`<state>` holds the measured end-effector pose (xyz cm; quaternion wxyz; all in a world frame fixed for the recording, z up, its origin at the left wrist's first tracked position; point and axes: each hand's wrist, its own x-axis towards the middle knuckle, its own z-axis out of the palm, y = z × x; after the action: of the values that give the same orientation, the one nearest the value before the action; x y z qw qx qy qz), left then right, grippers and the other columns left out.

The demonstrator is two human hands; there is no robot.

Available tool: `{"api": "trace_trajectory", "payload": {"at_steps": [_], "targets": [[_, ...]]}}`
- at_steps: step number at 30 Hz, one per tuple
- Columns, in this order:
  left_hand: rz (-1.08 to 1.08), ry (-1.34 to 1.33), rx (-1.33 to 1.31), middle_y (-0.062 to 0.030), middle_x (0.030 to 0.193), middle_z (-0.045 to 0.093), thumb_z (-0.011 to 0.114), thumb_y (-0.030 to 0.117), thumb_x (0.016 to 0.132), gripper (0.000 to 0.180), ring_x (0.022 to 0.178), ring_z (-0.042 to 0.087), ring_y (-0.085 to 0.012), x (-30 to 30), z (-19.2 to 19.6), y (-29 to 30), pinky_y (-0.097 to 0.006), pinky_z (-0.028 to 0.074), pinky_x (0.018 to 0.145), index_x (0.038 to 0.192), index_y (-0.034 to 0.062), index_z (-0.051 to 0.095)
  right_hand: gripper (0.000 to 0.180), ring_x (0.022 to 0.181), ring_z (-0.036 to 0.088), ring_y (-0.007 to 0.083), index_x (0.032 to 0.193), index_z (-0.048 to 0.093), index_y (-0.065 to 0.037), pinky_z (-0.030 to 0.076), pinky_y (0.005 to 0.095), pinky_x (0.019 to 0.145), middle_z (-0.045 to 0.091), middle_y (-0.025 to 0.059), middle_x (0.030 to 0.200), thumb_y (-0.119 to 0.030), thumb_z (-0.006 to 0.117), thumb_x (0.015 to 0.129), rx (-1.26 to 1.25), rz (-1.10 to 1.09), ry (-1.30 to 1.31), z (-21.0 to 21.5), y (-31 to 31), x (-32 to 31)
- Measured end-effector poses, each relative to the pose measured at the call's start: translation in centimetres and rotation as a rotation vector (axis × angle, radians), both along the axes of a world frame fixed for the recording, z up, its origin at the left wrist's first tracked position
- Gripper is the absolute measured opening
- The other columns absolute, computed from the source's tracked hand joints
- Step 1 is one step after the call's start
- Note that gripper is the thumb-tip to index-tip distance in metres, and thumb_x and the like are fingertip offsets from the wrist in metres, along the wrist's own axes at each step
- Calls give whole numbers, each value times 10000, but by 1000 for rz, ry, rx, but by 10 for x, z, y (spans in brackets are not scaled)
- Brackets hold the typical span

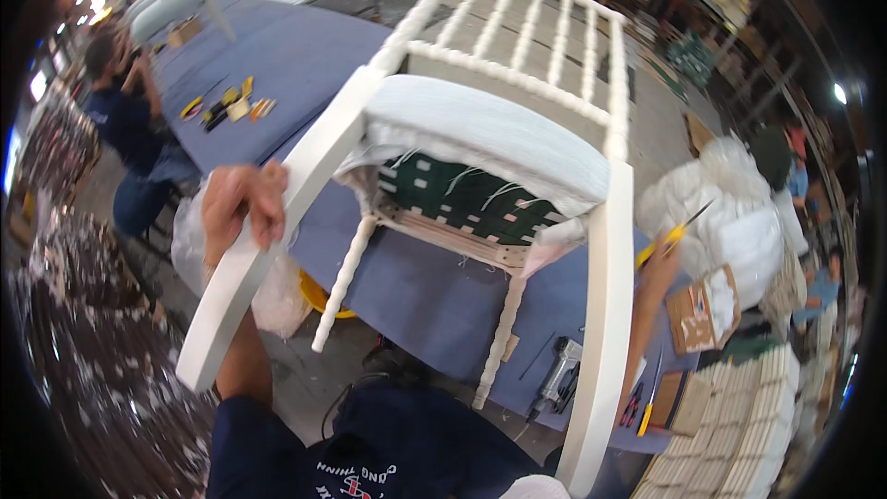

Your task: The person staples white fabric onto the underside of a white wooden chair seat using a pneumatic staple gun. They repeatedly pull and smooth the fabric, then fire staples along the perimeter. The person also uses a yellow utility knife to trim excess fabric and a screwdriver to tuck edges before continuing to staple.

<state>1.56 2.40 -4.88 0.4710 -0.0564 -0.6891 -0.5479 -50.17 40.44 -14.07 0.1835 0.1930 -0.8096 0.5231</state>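
A white wooden chair (605,296) with a turned-spindle back lies tipped on the blue-covered table, its legs toward me. Pale fabric (490,125) wraps the seat, and loose edges and threads hang around dark green webbing (434,189) underneath. My left hand (242,203) is closed over the left square leg, fingers curled round its edge. To the right of the chair, my right hand (658,263) grips a yellow-handled pointed tool (676,233), its thin dark tip directed up and away. The chair's right leg stands between that hand and the seat; part of the right forearm is hidden behind it.
A staple gun (559,377) lies on the blue table (407,286), with red-handled pliers (632,405) and another yellow-handled tool (650,399) nearby. At right are a cardboard box (700,312), white wrapped bundles (721,208) and stacked pale slats (739,425). Another person (129,120) sits at far left.
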Motion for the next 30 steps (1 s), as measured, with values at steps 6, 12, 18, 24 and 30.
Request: {"api": "trace_trajectory", "payload": {"at_steps": [6,12,18,24,30], "targets": [[-58,-77,82,-50,435,553,418,275,1098,525,454,554,-155,0,23,4,-275,452,856,758,-8,701,290,647,553,139,1065,623,-41,450,317,575,583,17,766,-329,604,1038,873,50,-344,-255,63,65],[-96,-138,128,-76,464,582,475,307,1095,512,481,595,-151,5,16,-1,-253,499,674,777,-23,703,281,668,582,149,1110,641,-40,466,314,589,629,34,797,-307,611,1031,925,106,-56,-193,106,16],[-87,-56,248,-83,553,637,530,253,1081,449,487,644,-138,12,8,-5,-250,495,483,800,-46,713,390,968,661,178,1368,592,-11,541,316,845,682,119,1172,-231,604,1046,407,123,102,142,84,-6],[-309,11,377,-130,717,708,527,214,1066,374,555,682,-148,14,1,4,-248,515,499,914,-65,725,452,747,615,89,1386,574,-50,494,241,616,692,74,1052,-331,633,1037,591,435,213,297,-145,254],[-43,78,587,-171,1393,605,586,259,1044,414,1259,580,-238,22,-109,-11,-371,424,1090,1346,-19,637,755,880,692,201,1602,291,-81,580,290,657,641,166,1238,-545,510,1048,720,614,-502,178,-308,353]]}}
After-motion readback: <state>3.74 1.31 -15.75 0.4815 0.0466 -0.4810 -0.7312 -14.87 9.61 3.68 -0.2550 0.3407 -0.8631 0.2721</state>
